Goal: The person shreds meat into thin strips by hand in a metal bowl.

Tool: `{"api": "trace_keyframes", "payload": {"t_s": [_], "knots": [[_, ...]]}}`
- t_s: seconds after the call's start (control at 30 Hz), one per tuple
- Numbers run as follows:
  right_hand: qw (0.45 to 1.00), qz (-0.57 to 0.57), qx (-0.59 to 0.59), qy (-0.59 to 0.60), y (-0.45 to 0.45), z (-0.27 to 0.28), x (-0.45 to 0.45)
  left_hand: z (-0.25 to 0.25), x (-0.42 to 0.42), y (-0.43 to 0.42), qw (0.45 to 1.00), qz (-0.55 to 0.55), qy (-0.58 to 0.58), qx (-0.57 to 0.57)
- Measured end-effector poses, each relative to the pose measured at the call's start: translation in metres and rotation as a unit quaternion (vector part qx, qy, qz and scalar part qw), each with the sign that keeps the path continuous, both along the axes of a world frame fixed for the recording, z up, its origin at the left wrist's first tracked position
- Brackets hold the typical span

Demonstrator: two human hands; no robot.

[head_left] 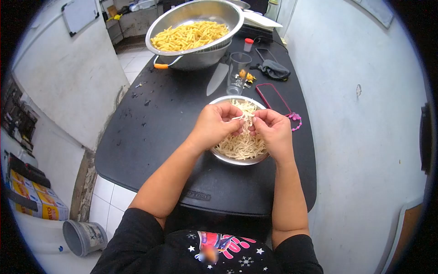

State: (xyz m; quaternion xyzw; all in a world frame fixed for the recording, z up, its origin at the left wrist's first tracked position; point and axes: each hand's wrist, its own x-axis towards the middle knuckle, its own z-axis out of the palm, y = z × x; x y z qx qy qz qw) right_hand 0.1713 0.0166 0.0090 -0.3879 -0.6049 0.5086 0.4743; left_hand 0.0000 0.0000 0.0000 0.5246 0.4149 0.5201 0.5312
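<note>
A round metal bowl (241,162) full of thin pale shreds (242,145) sits on the black table in front of me. From their look I cannot tell whether the shreds are shredded chicken or another food. Over the bowl, my left hand (216,122) pinches some pale strands between thumb and fingers. My right hand (274,130) is close beside it, its thumb and fingertips also closed on strands. A few shreds stretch between the two hands. Parts of the bowl's rim are hidden behind my hands.
Farther back on the table (137,155), a tilted colander (214,10) holds short yellow pasta (189,36). Between it and my bowl are a wide knife blade (217,79) and a clear cup (238,75). A pink-cased phone (273,98) lies right, near a dark pouch (275,70).
</note>
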Motion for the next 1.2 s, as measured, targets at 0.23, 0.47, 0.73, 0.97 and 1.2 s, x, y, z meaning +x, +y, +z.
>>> {"api": "trace_keyframes", "payload": {"t_s": [0.23, 0.47, 0.73, 0.97, 1.2], "knots": [[1.0, -0.003, 0.006, 0.03, 0.005, -0.003, 0.007, 0.001, -0.001, -0.003, 0.999, -0.014, -0.051, -0.005], [1.0, 0.0, 0.018, 0.008, -0.003, -0.002, -0.003, 0.0, 0.004, -0.004, 0.998, -0.002, -0.055, 0.012], [0.998, 0.011, 0.064, 0.0, -0.008, -0.003, -0.004, -0.005, 0.002, 0.001, 0.986, 0.096, 0.121, 0.065], [0.998, 0.049, -0.011, 0.032, -0.003, 0.002, 0.003, 0.004, -0.003, -0.003, 0.996, -0.03, -0.082, 0.005], [0.998, -0.024, 0.053, -0.022, -0.003, -0.005, -0.001, 0.005, 0.001, -0.006, 0.999, -0.023, 0.039, 0.01]]}}
